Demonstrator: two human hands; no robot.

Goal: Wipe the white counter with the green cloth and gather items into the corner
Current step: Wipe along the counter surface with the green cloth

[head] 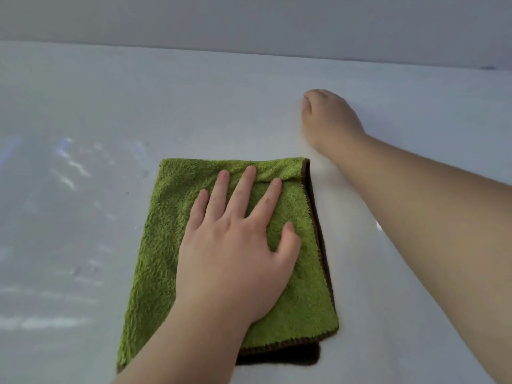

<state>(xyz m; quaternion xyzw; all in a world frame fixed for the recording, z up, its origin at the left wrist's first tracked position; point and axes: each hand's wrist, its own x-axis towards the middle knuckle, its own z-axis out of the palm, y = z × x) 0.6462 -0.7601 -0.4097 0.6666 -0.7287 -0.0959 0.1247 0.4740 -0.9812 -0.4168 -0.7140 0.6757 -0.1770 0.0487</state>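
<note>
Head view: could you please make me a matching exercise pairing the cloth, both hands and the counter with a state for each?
1. green cloth
2. left hand
3. right hand
4. white counter

A. fingers curled, beyond the cloth
B. folded, brown-edged
C. pale streaks on its left part
D. flat, fingers straight, pressing down

Pairs: 1-B, 2-D, 3-A, 4-C.

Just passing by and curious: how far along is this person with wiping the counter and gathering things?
Done: hard to say; streaks left of the cloth may be wet wiped patches or reflections. In hand: the left hand presses flat on the folded green cloth on the white counter; the right hand reaches ahead, fingers curled. Left: gathering; no loose items are in view.
</note>
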